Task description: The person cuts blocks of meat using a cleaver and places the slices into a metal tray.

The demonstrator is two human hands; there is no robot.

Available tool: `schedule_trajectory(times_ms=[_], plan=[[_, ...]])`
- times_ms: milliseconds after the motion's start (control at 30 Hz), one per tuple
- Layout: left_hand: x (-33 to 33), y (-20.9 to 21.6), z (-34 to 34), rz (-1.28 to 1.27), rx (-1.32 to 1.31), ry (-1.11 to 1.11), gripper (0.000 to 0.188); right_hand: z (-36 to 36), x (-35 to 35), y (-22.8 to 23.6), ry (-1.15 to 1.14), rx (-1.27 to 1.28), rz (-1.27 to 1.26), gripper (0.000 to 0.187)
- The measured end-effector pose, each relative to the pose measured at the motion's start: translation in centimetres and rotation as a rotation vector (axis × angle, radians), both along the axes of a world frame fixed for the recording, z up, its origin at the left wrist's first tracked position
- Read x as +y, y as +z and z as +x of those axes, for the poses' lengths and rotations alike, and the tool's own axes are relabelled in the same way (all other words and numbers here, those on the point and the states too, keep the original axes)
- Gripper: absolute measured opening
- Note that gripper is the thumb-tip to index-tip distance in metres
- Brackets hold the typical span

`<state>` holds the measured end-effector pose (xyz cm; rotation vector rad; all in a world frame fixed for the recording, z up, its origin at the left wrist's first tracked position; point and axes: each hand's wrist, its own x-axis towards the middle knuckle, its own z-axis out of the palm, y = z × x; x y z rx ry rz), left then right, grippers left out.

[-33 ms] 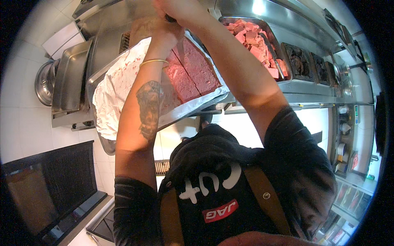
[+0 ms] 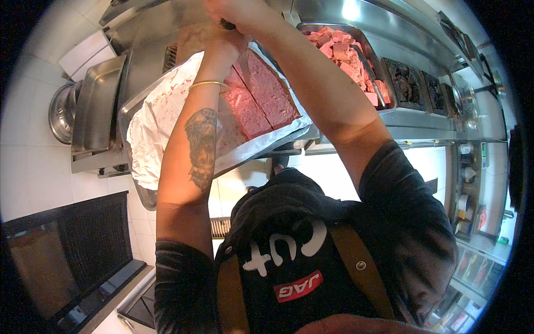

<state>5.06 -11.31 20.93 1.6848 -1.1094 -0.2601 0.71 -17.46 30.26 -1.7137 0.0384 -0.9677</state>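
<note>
And here you are, both hands together at the top of the frame, right above left and close enough to look touching. Your right hand is curled on a dark handle. Your left hand sits just below it; whether it grips, presses or only steadies, I can't tell.

Below them, near the upper middle, lies the pink sheet cake, or so its crumb suggests, flat on a crinkled white liner in a shallow metal tray. One long straight slit runs from near your hands down to the cake's lower right edge, and the work looks like cutting, partway along. Your left forearm hides much of the slab's left side.

So, to do it well: press straight down and go gently at the bottom, because that thin liner looks easy to tear. Match the existing slit so the strips come out even. I'd check where those left fingertips sit, since the edge of the tool is too hidden to read from here.

Upper right, a second tray brims with pink and brown chunks, a dark utensil lying across them, well clear of your elbows.
</note>
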Motion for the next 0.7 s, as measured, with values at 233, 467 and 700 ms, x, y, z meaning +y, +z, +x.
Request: schedule_trajectory(times_ms=[233, 467, 700], plan=[[-0.3, -0.3, -0.6, -0.167, 0.024, 0.12, 0.034, 1.3, -0.4, -4.3, 0.01, 0.005, 0.046, 0.032], [3.6, -4.1, -0.6, -0.187, 0.065, 0.088, 0.031, -2.6, 1.7, -8.5, -0.394, -0.07, -0.497, 0.026], [18.2, -11.9, -11.2, -0.01, 0.113, -0.109, 0.028, -13.8, 18.8, -9.5, 0.131, 0.198, -0.589, 0.022]])
